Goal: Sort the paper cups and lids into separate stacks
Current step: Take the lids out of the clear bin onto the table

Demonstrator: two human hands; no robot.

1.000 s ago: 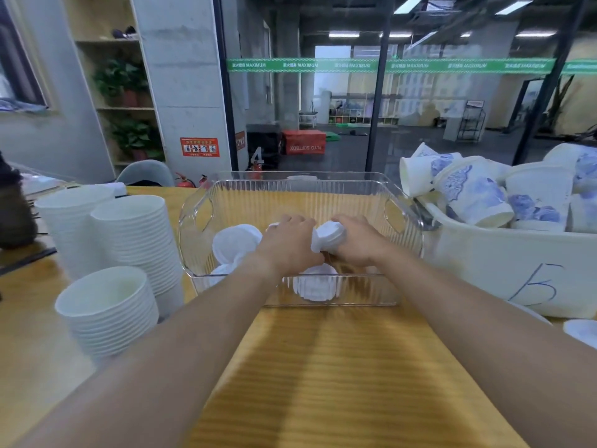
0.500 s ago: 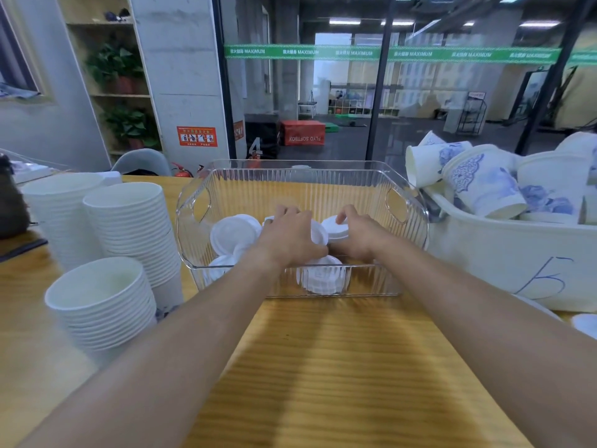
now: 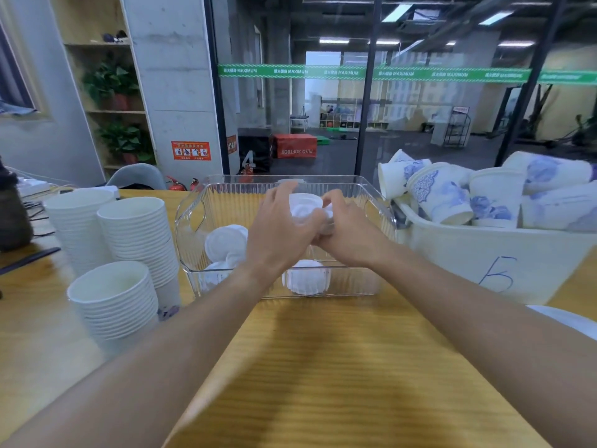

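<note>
Both hands meet over the clear ribbed plastic bin (image 3: pixel 355 286). My left hand (image 3: pixel 277 234) and my right hand (image 3: pixel 350 236) together grip a small stack of white lids (image 3: pixel 305 205), lifted above the bin floor. More white lids lie in the bin: a leaning pair at the left (image 3: pixel 224 244) and a stack at the front (image 3: pixel 305 281). Three stacks of white paper cups (image 3: pixel 135 234) stand on the table to the left of the bin. Blue-patterned paper cups (image 3: pixel 442 195) lie jumbled in a white tub (image 3: pixel 484 263) on the right.
The wooden table (image 3: pixel 323 367) stretches toward me in front of the bin. A dark object (image 3: pixel 13 218) and cables sit at the far left edge. A white lid edge (image 3: pixel 568 321) shows at the right. A glass wall stands behind the table.
Both hands have risen from the bin floor, bringing the stack of lids up between them. The camera has tilted slightly.
</note>
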